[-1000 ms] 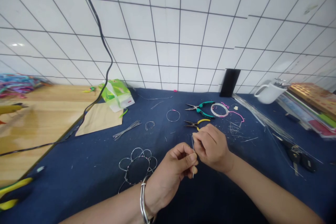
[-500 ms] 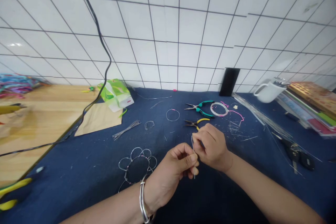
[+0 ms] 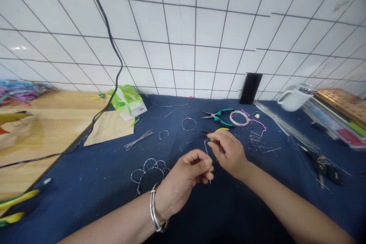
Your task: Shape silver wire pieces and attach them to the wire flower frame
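Observation:
A short piece of silver wire (image 3: 206,148) is pinched between the thumb and fingers of my left hand (image 3: 193,169). It stands nearly upright, with a small bend at its top end and its lower tip showing below my fingers. My right hand (image 3: 230,154) is close beside the bent end, thumb and forefinger apart. Behind that hand, a pair of yellow-handled pliers (image 3: 222,129) is mostly hidden. Left of my left forearm lies a flower-shaped wire ring (image 3: 150,160) with several loops and small pink beads, partly covered by the arm.
Teal-handled pliers (image 3: 224,113), a plain wire ring (image 3: 189,124) and a bundle of short wires (image 3: 139,140) lie on the dark blue cloth. On the right are wire scraps (image 3: 256,139), long wires (image 3: 274,118), keys (image 3: 321,167), a white mug (image 3: 294,97) and books (image 3: 337,118).
My right hand's thumb and forefinger have parted from the wire, and its bent top now shows. My left hand has moved slightly up and left with the wire.

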{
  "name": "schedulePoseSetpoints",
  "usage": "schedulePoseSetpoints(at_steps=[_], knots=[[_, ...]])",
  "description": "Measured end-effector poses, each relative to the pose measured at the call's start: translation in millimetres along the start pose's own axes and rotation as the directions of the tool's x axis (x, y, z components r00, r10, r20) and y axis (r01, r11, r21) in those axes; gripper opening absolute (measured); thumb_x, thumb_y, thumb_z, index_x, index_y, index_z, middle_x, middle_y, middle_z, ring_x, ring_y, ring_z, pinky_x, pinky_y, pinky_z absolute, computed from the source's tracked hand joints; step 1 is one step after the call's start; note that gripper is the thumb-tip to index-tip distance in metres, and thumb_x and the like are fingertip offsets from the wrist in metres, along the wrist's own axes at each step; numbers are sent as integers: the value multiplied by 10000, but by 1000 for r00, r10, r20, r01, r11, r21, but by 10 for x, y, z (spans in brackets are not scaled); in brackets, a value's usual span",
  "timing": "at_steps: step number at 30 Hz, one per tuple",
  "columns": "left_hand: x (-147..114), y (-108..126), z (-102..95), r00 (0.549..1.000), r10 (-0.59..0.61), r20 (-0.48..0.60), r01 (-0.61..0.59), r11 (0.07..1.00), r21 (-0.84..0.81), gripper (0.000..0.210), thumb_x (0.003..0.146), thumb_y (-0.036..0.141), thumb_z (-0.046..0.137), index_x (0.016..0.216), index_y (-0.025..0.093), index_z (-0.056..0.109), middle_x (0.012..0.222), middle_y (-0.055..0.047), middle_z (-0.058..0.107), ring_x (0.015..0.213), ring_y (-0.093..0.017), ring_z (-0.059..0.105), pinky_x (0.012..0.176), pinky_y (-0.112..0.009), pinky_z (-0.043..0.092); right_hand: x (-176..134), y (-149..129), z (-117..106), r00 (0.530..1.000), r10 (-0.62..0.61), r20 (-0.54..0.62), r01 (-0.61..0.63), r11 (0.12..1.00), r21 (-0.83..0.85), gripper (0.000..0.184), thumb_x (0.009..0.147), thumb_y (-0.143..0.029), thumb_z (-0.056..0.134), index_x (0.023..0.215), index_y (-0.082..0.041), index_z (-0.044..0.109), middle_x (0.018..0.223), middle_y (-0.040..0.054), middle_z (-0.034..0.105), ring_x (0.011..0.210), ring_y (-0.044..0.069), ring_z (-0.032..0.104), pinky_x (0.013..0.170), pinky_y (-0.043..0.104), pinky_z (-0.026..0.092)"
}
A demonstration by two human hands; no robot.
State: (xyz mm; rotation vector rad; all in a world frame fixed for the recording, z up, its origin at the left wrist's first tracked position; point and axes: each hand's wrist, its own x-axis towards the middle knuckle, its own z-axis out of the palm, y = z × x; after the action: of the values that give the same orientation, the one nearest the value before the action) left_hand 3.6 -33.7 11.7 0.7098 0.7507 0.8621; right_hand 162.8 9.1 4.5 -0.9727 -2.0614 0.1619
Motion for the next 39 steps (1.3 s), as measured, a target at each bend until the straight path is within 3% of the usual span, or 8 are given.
schedulePoseSetpoints(at_steps=[3, 7, 11, 16, 30, 35, 39], knots=[[44, 101, -82, 982, 130, -134, -133, 991, -12, 114, 778, 237, 626, 784, 144, 560, 735, -5, 568, 667, -92, 547, 623, -210, 398, 24, -29, -24, 997, 71, -12, -70, 995, 65, 162, 837, -131, 492, 982, -176, 547, 868, 48, 594, 825, 145, 555, 764, 293, 462], [95, 167, -179, 933, 263, -248, -263, 964, 31, 104, 786, 248, 619, 809, 153, 581, 757, -8, 574, 692, -86, 509, 646, -202, 387, -23, -115, 5, 994, -53, 93, 44, 995, 89, 97, 823, -125, 512, 890, -168, 568, 829, 47, 594, 821, 151, 549, 758, 296, 459], [116, 126, -210, 927, 273, -257, -273, 961, 35, 103, 783, 253, 620, 813, 161, 584, 760, -7, 569, 672, -86, 487, 642, -209, 382, -93, -182, 65, 977, -154, 151, 155, 988, 4, 152, 785, -182, 581, 926, -127, 562, 868, 92, 594, 814, 184, 540, 718, 330, 462], [128, 71, -199, 937, 246, -247, -249, 968, 19, 105, 783, 260, 619, 810, 167, 580, 752, -3, 565, 681, -93, 497, 657, -221, 384, -116, -183, 110, 966, -211, 151, 228, 968, -107, 79, 784, -125, 562, 863, -129, 558, 818, 83, 604, 768, 180, 539, 675, 327, 457], [139, 80, -205, 928, 264, -262, -264, 964, 38, 98, 779, 254, 616, 801, 166, 576, 744, 8, 574, 675, -93, 532, 651, -214, 387, -131, -209, 134, 978, -178, 111, 191, 975, -116, 113, 792, -67, 519, 879, -135, 543, 793, 83, 596, 765, 183, 540, 690, 336, 467], [129, 90, -185, 913, 302, -273, -287, 953, 93, 88, 790, 245, 604, 792, 165, 567, 730, 10, 575, 671, -93, 531, 645, -212, 388, -133, -235, 151, 992, -60, 114, 64, 997, -37, 82, 802, -102, 501, 815, -160, 558, 776, 66, 588, 759, 177, 539, 702, 330, 453], [125, 97, -167, 882, 398, -253, -365, 915, 171, 45, 796, 201, 591, 792, 164, 565, 735, 13, 573, 692, -97, 531, 687, -223, 406, -82, -314, 150, 962, 215, 167, -243, 955, 171, 104, 801, -143, 492, 734, -180, 563, 692, 14, 552, 652, 132, 518, 621, 267, 433]])
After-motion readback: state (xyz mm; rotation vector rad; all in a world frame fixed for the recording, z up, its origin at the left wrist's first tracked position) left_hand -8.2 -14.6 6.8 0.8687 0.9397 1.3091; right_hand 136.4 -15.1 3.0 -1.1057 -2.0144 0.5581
